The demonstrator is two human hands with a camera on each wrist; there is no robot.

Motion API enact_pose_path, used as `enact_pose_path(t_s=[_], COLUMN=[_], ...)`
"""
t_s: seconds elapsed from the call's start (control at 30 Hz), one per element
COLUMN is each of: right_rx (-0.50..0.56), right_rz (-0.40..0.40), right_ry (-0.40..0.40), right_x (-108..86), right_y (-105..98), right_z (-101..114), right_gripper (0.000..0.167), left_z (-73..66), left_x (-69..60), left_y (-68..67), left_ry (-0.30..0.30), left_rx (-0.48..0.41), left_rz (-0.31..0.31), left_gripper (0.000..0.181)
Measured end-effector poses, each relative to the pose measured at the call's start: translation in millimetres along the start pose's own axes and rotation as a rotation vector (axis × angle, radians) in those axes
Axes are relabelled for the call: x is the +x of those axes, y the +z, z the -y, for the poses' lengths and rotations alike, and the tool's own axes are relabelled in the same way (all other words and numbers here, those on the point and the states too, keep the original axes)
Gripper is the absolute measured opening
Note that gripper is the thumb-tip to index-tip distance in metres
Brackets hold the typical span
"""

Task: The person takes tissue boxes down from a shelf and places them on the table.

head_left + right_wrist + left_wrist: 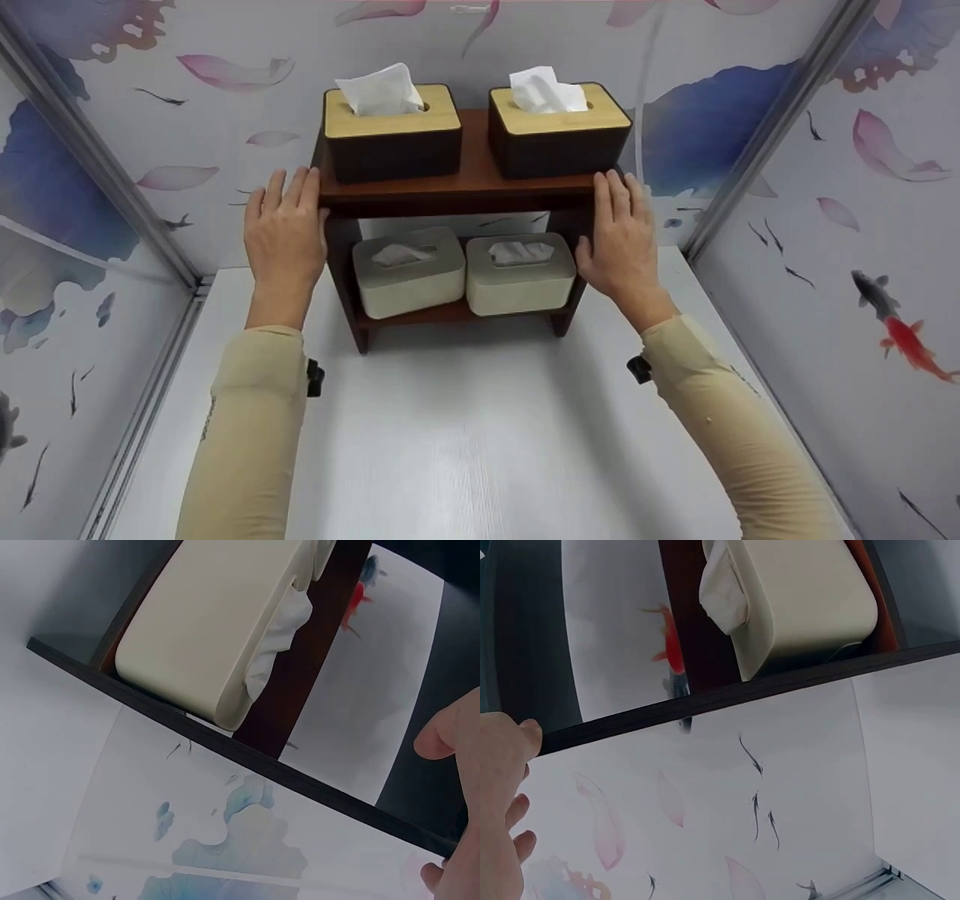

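Firstly, left hand (283, 240) and right hand (621, 236), straight-fingered, at opposite sides of one brown two-tier shelf (474, 161); atop it, two wood-lidded tissue boxes (394, 150); lower board, two cream tissue boxes (412, 291); beneath, white table (450, 450).

Inward, it's blocked: my left hand (285, 232) and right hand (621, 236) meet the brown shelf (450, 198). Between my fingertips, two dark tissue boxes (397, 157) obstruct the top, a narrow lane dividing them. Below, two pale boxes (521, 291) crowd in, a low slot above. Outside my fingers, there's room!
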State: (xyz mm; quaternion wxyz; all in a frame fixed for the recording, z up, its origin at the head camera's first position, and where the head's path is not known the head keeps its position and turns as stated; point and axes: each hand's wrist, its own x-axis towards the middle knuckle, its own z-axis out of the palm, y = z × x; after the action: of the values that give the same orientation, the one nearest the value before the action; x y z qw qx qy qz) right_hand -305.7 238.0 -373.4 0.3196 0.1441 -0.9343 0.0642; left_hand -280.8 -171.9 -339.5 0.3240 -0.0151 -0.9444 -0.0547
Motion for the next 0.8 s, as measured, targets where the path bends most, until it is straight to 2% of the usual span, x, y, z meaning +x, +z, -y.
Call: enact_pose_path(t_s=[0.2,0.3,0.37,0.47,0.6,0.8], right_rx=[0.006,0.007,0.009,0.009,0.016,0.0], right_rz=[0.009,0.018,0.024,0.025,0.015,0.042], right_ry=[0.01,0.01,0.006,0.002,0.009,0.025], right_x=[-0.1,-0.4,-1.1,-1.7,-1.4,-1.2], right_y=[0,1,1,1,1,0], right_z=[2,3,4,4,3,0], right_gripper=[0.083,0.083,0.084,0.084,0.085,0.086], left_z=[-6.3,-7.7,-8.1,-11.1,-18.1,-22.7], left_x=[0.1,-3.1,-5.7,-7.7,-4.9,-6.8], left_y=[-1.7,-1.6,-3.3,-10.6,-20.7,-18.3], left_ry=[0.051,0.083,0.096,0.091,0.08,0.081], left_rx=[0.063,0.055,0.033,0.011,0.033,0.104], left_rz=[-0.01,-0.004,0.022,0.112,0.22,0.245], left_gripper=[0.049,0.049,0.051,0.058,0.068,0.077])
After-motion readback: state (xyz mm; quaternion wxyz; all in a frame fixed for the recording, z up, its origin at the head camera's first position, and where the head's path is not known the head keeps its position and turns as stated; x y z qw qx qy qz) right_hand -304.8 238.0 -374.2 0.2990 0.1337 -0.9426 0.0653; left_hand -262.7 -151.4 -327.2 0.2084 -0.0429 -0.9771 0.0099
